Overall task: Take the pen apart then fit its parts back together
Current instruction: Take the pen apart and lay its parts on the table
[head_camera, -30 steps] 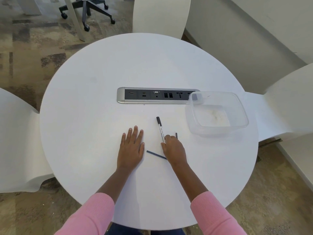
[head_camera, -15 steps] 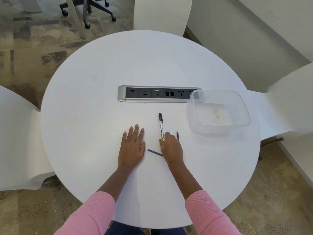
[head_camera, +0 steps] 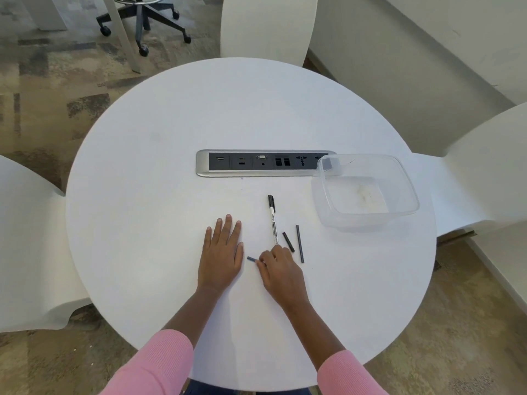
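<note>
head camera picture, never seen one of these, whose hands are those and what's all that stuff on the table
The camera sits on a person's head, looking down at their own two bare hands; there is no machine. The left hand rests flat on the round white table. The right hand has its fingers on a thin blue rod. Nearby lie the white pen barrel with its black cap and two dark loose parts. Further off are an empty clear tub and a socket strip.

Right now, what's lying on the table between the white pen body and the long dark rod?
In the head view, one short dark piece lies between the pen body and the rod, apart from both.
</note>
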